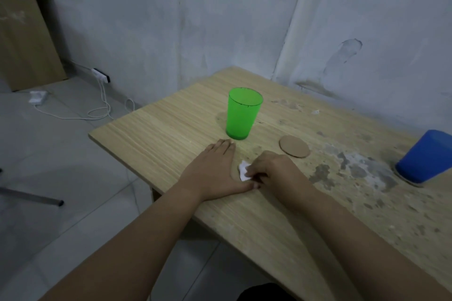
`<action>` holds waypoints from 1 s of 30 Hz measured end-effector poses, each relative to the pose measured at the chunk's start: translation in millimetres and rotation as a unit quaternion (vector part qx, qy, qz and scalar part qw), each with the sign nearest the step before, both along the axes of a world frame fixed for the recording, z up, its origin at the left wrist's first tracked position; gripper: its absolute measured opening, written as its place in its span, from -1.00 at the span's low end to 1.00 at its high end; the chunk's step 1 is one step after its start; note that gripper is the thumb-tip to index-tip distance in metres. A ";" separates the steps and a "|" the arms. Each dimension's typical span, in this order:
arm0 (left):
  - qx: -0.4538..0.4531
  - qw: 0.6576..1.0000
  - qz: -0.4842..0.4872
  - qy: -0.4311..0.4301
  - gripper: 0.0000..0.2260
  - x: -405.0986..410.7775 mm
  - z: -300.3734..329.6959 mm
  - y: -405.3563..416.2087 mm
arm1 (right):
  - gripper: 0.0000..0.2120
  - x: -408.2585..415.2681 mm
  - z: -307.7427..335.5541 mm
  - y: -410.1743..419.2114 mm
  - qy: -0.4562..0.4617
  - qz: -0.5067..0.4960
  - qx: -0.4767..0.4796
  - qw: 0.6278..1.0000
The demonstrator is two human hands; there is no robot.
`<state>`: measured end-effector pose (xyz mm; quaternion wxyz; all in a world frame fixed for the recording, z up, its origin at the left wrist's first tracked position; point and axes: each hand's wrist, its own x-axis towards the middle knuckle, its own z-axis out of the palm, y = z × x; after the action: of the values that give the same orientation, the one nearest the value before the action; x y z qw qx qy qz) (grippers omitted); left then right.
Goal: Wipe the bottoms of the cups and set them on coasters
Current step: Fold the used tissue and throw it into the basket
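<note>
A green translucent cup (242,114) stands upright on the bare wooden table (156,129). Just short of it my left hand (215,168) lies flat on the table, fingers straight, their tips close to the cup's base. My right hand (271,170) pinches a small white tissue (244,170) against the table beside my left thumb. A round cardboard coaster (294,146) lies bare to the right of the green cup. At the right edge of the view a blue cup (426,160) sits on another coaster (413,182), of which only a sliver shows.
The table's right half is stained and flaky. Grey walls meet in a corner behind the table. On the floor at left lie a power strip (100,75) with white cables, a cardboard box (27,39) and a metal leg (31,197).
</note>
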<state>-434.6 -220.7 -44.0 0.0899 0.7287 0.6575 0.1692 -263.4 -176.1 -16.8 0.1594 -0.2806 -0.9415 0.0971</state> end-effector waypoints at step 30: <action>-0.041 0.998 0.028 0.050 -0.02 1.5 1.4 1.4 | -0.74 -18.0 6.2 3.2 0.023 -0.097 -0.043 0.994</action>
<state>-433.1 -219.3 -42.6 0.0819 0.7134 0.6874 0.1083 -281.4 -172.9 -10.6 0.1772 -0.3747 -0.9010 0.1279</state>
